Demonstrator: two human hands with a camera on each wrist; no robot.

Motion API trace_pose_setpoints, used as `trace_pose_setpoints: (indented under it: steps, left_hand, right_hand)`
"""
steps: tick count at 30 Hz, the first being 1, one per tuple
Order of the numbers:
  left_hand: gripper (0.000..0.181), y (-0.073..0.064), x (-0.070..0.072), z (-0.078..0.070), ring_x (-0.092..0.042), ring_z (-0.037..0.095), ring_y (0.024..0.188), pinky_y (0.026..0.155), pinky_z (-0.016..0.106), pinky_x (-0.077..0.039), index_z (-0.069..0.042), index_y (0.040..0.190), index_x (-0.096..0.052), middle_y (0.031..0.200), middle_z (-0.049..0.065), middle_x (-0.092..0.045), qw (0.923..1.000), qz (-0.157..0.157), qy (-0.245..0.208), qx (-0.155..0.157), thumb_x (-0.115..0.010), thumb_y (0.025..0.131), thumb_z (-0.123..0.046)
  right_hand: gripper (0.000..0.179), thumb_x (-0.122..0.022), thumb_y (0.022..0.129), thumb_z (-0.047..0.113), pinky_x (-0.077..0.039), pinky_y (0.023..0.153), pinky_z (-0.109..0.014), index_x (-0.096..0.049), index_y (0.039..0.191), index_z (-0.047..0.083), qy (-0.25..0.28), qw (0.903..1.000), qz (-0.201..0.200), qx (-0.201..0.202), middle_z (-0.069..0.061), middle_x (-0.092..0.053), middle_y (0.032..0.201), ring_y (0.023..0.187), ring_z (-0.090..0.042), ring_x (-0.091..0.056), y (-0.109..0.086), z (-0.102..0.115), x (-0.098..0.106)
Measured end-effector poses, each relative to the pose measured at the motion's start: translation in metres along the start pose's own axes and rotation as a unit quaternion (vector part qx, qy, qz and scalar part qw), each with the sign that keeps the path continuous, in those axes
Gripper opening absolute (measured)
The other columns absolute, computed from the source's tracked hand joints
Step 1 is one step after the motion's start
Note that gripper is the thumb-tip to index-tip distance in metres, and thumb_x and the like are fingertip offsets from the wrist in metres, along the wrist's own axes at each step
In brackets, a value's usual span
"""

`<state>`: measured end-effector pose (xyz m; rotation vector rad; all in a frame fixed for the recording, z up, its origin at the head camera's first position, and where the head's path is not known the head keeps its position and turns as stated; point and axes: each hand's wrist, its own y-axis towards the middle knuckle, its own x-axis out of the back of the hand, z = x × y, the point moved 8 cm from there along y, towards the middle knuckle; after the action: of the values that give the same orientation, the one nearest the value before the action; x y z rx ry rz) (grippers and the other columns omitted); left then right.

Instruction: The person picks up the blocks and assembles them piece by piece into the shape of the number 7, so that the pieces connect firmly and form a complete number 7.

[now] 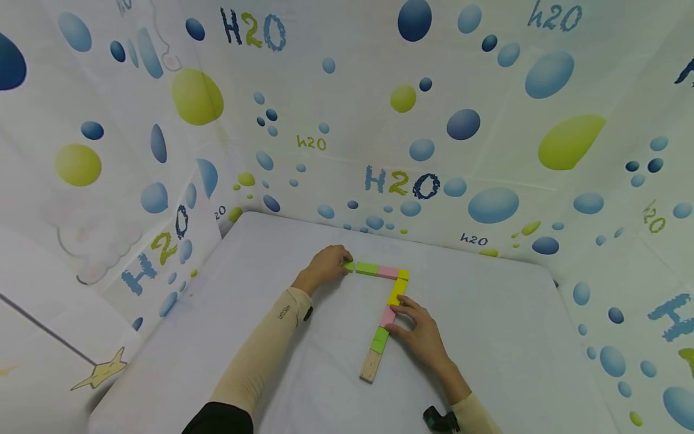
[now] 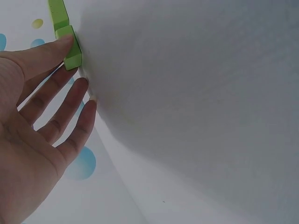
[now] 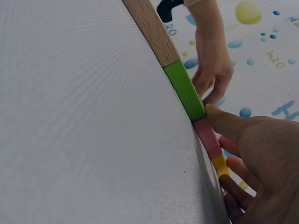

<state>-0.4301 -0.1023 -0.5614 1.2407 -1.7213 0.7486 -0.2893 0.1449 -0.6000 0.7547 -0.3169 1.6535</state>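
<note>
My left hand (image 1: 328, 263) pinches a small green block (image 2: 73, 46) between thumb and fingertip, its other fingers spread. In the head view, a narrow gap parts this block from another green block (image 1: 367, 269). That one starts a row, followed by a pink block (image 1: 388, 272) and a small yellow corner piece (image 1: 403, 274). From the corner a second line comes nearer: yellow (image 1: 397, 292), a pink block (image 1: 387, 316), a green block (image 3: 185, 91) and a bare wooden block (image 1: 370, 366). My right hand (image 1: 420, 334) touches this line's right side around the pink block, fingers fairly straight.
The blocks lie on a white-covered table (image 1: 488, 337). Behind and beside it hangs a white curtain (image 1: 352, 108) printed with blue and green bubbles and H2O lettering. A black strap device (image 1: 440, 419) sits at the right wrist.
</note>
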Motion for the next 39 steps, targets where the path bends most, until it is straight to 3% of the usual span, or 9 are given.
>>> trace_pose_setpoints:
  steps: [17,39]
  left_hand:
    - [0.035,0.0023,-0.0028,-0.0064,-0.066,0.023,0.111,0.1,0.04,-0.054,-0.009,0.125,-0.075,0.117,0.004,-0.071,0.9999,-0.004,0.007,-0.013,-0.082,0.091,-0.015]
    - [0.034,0.0073,-0.0084,-0.0036,-0.065,0.022,0.111,0.1,0.04,-0.053,-0.011,0.125,-0.075,0.118,0.003,-0.071,0.9997,-0.009,0.017,-0.011,-0.081,0.092,-0.018]
  right_hand:
    - [0.054,-0.087,0.084,0.037,-0.035,0.119,-0.059,-0.073,0.132,0.018,0.007,0.9999,-0.004,0.007,0.001,-0.053,0.156,0.147,-0.031,-0.044,-0.0009,0.0,0.0008]
    - [0.054,-0.086,0.085,0.04,-0.035,0.12,-0.057,-0.073,0.133,0.019,0.002,1.0,-0.003,0.006,0.004,-0.052,0.156,0.148,-0.029,-0.044,-0.0001,-0.0008,0.0004]
